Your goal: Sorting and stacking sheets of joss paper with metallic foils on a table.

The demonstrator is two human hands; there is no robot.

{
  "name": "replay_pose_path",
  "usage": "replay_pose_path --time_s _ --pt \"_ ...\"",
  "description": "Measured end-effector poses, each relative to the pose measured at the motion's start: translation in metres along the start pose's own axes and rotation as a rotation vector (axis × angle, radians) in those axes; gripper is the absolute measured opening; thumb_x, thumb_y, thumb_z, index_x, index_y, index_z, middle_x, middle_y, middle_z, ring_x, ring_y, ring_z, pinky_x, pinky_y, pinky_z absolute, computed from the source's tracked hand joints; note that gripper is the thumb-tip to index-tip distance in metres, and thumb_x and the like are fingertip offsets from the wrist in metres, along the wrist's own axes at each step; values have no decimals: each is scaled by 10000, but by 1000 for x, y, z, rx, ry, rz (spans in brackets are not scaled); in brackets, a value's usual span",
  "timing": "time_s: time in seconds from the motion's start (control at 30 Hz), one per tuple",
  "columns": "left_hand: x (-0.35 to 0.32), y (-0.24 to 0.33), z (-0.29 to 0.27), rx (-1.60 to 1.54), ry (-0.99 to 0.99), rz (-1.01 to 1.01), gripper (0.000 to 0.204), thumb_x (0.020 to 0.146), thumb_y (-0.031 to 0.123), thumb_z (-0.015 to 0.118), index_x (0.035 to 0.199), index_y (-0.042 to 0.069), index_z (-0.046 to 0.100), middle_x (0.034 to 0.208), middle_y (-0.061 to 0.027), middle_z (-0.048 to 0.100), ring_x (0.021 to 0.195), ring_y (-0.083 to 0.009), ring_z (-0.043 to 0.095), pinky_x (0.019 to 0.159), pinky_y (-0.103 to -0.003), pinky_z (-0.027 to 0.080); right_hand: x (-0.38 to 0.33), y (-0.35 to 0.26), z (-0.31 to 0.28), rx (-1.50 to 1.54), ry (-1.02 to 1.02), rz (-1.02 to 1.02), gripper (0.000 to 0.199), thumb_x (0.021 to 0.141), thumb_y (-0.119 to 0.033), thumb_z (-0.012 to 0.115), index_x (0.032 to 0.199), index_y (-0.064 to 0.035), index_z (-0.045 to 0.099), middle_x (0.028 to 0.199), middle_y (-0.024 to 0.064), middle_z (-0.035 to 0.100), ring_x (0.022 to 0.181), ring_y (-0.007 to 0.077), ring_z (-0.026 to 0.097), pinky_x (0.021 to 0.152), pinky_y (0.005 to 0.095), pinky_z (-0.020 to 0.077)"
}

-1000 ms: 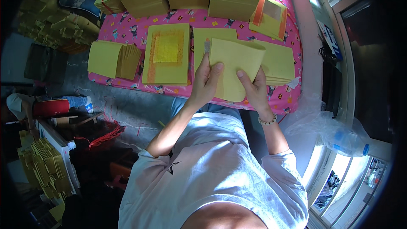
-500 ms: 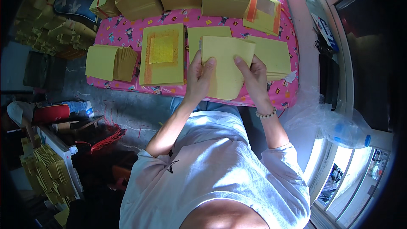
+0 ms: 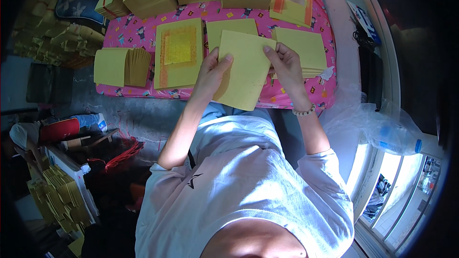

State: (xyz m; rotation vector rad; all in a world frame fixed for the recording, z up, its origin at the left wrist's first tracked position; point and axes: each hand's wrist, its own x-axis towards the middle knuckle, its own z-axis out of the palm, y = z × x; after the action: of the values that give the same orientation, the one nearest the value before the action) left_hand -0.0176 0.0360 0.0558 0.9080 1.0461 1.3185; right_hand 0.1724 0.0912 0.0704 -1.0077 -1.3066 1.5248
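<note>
One plain yellow sheet [image 3: 245, 67], slightly tilted, is what I have: left hand [image 3: 210, 72] clamped on its left edge, right hand [image 3: 288, 68] pinching its upper right edge.

Left forearm [image 3: 181, 126] slants up and inward; right forearm [image 3: 314, 131] rises steeper, leaning inward. Left hand [image 3: 211, 72] pinching, thumb [image 3: 224, 64] on top, fingers mostly hidden. Right hand [image 3: 287, 69] also pinching, apart from left, fingers curled, thumb pointing up-left.
</note>
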Motion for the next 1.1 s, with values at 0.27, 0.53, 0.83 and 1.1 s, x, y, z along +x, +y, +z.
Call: replay_pose_path --time_s 0.27,0.53,0.83,1.1 --pt "0 4 -1 -15 -24 -34 227 963 159 498 1145 30 538 1045 -25 617 950 -73 555 837 -241 434 -17 0 1 -90 -159 176 295 911 -226 606 964 64 627 817 103 680 703 118 657 602 243 556" --pt "3 1 -3 2 -50 -5 273 961 147 496 1206 29 523 1086 -31 608 984 -79 548 855 -244 434 -27 6 2 -67 -221 204 310 901 -227 620 982 71 644 824 104 686 710 134 667 620 240 564" --pt "5 -1 -8 42 -33 12 272 958 148 496 1200 27 520 1073 -35 609 973 -85 548 853 -251 434 -33 20 -1 -107 -271 317 318 895 -241 630 992 62 648 842 94 691 736 119 665 643 236 556" --pt "6 -3 -15 -15 -3 -7 313 952 184 521 1234 48 519 1114 -26 613 995 -77 563 864 -238 434 -44 24 4 -110 -269 299 281 883 -232 648 973 34 661 809 71 687 677 81 642 585 190 523"
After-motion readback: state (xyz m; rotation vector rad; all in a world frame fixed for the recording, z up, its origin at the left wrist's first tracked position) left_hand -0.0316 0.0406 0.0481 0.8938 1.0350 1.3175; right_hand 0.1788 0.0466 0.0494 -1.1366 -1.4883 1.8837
